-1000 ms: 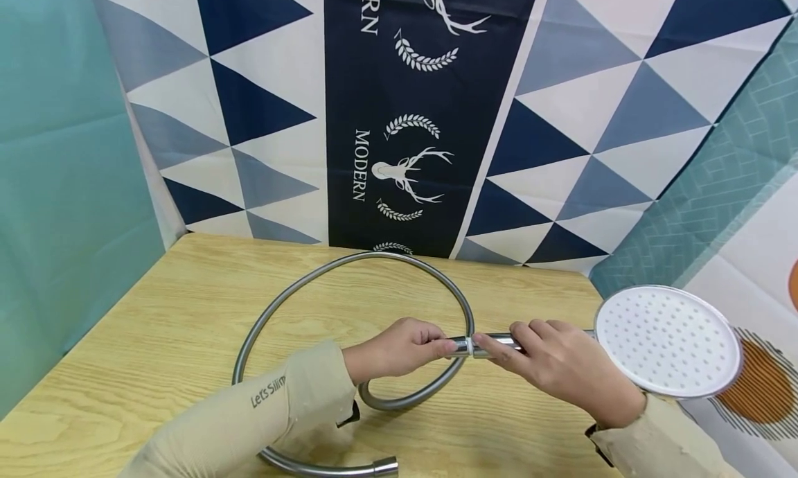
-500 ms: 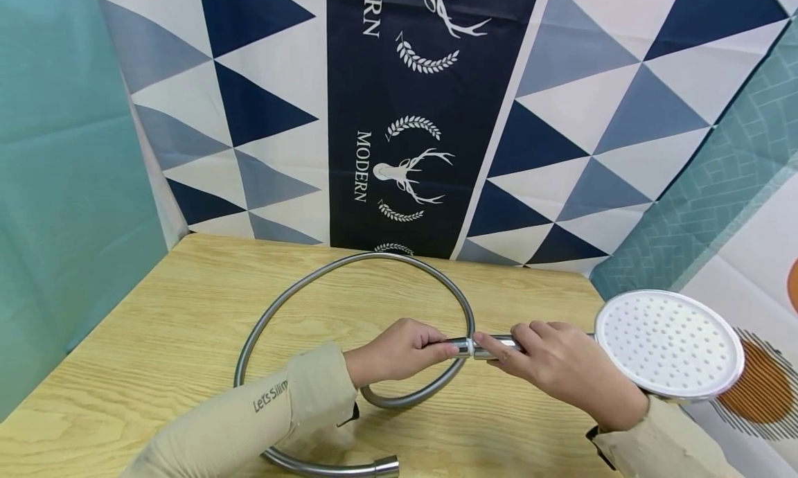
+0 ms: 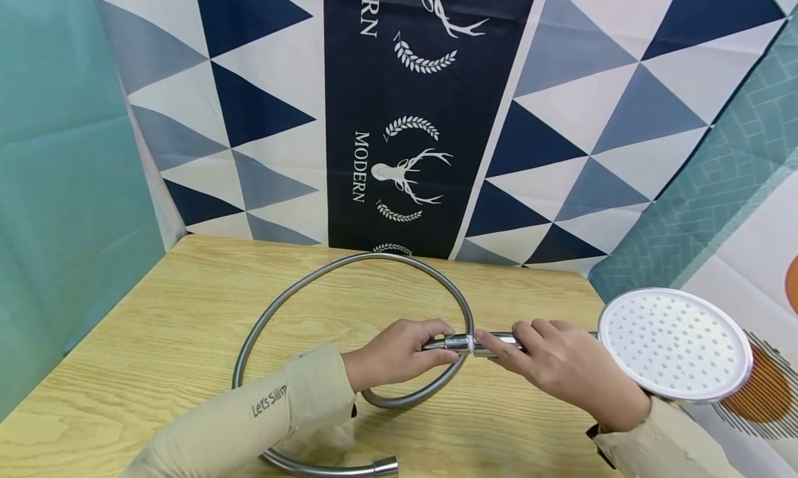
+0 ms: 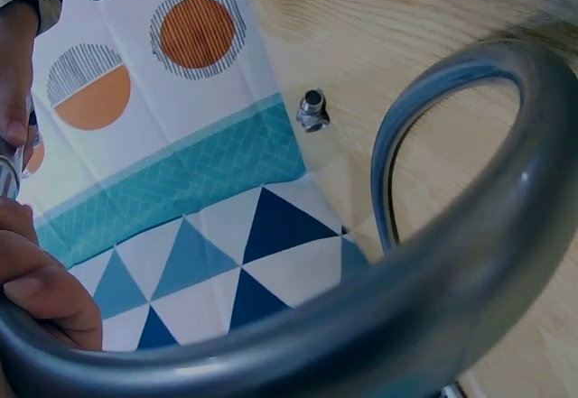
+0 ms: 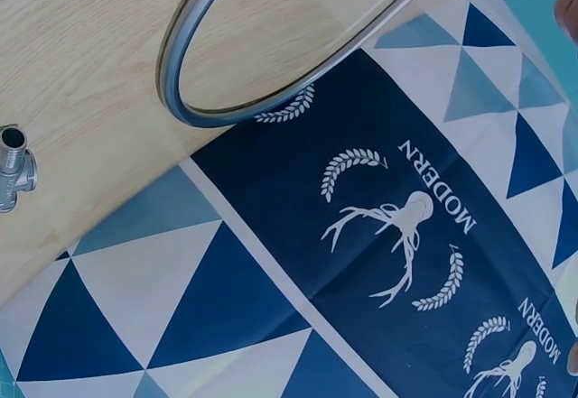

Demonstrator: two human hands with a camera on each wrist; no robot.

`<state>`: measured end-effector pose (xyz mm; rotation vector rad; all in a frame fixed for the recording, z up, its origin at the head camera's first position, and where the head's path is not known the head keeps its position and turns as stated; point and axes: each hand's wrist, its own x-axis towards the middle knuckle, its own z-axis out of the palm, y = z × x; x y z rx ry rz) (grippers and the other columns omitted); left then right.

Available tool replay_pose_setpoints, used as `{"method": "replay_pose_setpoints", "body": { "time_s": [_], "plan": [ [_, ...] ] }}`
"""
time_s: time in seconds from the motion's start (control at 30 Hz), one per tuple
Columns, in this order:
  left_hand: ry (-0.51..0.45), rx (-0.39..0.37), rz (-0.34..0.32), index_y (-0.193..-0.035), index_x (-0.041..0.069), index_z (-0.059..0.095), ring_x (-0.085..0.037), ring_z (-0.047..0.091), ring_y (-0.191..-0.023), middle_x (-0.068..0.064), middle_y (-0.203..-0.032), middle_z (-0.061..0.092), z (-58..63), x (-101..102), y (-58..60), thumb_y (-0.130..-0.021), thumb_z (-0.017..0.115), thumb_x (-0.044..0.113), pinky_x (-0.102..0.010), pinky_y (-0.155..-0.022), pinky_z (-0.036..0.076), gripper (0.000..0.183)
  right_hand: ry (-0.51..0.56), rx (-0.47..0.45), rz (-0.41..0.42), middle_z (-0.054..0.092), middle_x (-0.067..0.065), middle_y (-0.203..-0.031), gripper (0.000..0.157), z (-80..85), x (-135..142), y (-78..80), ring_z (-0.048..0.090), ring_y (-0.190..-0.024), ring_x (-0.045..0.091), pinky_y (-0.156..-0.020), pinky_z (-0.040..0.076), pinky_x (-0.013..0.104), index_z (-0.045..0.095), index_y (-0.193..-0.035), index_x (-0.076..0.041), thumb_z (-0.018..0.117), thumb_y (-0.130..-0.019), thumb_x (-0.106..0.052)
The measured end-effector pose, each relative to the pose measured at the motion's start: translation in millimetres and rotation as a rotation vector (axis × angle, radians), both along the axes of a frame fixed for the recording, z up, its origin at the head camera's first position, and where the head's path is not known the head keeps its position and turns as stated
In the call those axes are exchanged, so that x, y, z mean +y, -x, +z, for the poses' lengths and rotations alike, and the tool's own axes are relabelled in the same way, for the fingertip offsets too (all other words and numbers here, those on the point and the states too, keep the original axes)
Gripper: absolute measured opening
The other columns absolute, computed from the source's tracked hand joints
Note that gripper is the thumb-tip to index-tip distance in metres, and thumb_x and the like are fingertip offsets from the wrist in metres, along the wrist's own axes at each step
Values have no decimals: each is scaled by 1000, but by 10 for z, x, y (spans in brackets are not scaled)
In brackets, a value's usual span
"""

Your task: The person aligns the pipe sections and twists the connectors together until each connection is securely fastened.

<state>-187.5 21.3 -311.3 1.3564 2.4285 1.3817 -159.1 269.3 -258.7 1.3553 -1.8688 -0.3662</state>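
Observation:
My left hand point(image 3: 393, 357) holds the end of a grey metal shower hose point(image 3: 374, 255), thumb below and a finger above its chrome connector point(image 3: 458, 343). In the left wrist view, the left fingers point(image 4: 54, 294) curl near the hose point(image 4: 298, 348), which crosses the front large. My right hand point(image 3: 564, 367) grips the chrome handle of a shower head point(image 3: 676, 343), forefinger stretched along it toward the joint. A white ring point(image 3: 470, 344) shows where connector and handle meet. The round white spray face is turned up. The right palm's side of the handle is hidden.
The hose loops over the wooden table point(image 3: 187, 312), its other end point(image 3: 385, 467) lying at the front edge. A small chrome valve fitting point(image 5: 13, 168) stands on the table in both wrist views. A patterned cloth point(image 3: 399, 118) hangs behind, a teal one point(image 3: 68, 152) at left.
My left thumb and finger have spread apart and slid back, showing more of the connector. The shower head has shifted slightly right. My right hand keeps its grip on the handle.

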Motion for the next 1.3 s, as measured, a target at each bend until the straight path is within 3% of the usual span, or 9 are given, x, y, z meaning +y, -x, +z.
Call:
{"method": "replay_pose_setpoints", "body": {
  "time_s": [0.13, 0.27, 0.33, 0.47, 0.57, 0.73, 0.8, 1.07, 1.3],
  "plan": [
    [52, 50, -3, -106, 6, 66, 0, 45, -64, 5, -79, 61, -2, 13, 2, -97, 58, 20, -16, -61, 40, 18, -9, 20, -6, 44, 5, -65, 45, -5, 8, -14, 31, -47, 13, -40, 28, 20, 22, -152, -10, 25, -108, -16],
    [94, 34, -4, -101, 7, 65, 1, 38, -56, 10, -66, 49, 9, 20, -2, -99, 55, 21, -16, -54, 33, 17, -19, 48, -15, 45, 6, -66, 45, -14, 16, -28, 34, -47, 13, -40, 30, 20, 21, -153, -9, 25, -108, -14],
    [100, -1, -9, -97, 7, 65, 0, 34, -52, 8, -61, 43, 16, 21, 5, -100, 53, 20, -17, -51, 30, 18, -18, 56, -14, 45, 6, -67, 45, -19, 20, -29, 34, -47, 14, -40, 30, 21, 21, -152, -9, 25, -108, -12],
    [98, -98, -4, -88, 5, 66, -2, 35, -54, -1, -71, 59, 29, 16, 27, -102, 47, 21, -18, -52, 32, 29, -12, 68, 6, 45, 7, -67, 45, -31, 18, -19, 33, -48, 14, -40, 28, 20, 25, -152, -9, 26, -107, -7],
    [89, -150, 5, -91, 3, 70, -1, 43, -62, -3, -82, 66, 35, 18, 36, -103, 45, 23, -19, -58, 38, 34, -12, 70, 10, 45, 7, -68, 46, -31, 15, -18, 32, -48, 14, -40, 27, 20, 25, -152, -9, 26, -106, -5],
    [66, -177, -4, -97, 1, 67, -2, 38, -55, 5, -63, 48, 48, 29, 22, -101, 51, 22, -19, -53, 33, 26, -24, 56, -17, 45, 7, -70, 47, -14, 20, -33, 32, -49, 14, -40, 28, 21, 20, -153, -10, 24, -106, -4],
    [56, -163, 0, -94, 2, 65, -3, 34, -52, 7, -61, 42, 49, 35, 13, -100, 52, 21, -19, -50, 30, 23, -28, 51, -25, 45, 7, -70, 47, -10, 24, -35, 33, -49, 14, -41, 29, 21, 21, -153, -10, 24, -106, -3],
    [46, -87, 51, -100, 6, 66, -2, 39, -56, 9, -70, 53, 37, 44, -21, -96, 61, 20, -18, -53, 33, 15, -22, 27, -27, 45, 7, -70, 47, -17, 35, -26, 32, -49, 14, -41, 30, 21, 23, -152, -10, 21, -106, -1],
    [45, -178, 35, -112, 4, 67, -5, 39, -59, 6, -63, 42, 31, 15, -8, -104, 43, 23, -20, -58, 35, 31, -22, 40, -33, 45, 7, -68, 46, -17, 27, -29, 32, -48, 14, -40, 29, 21, 21, -153, -10, 23, -107, -5]
  ]
}}
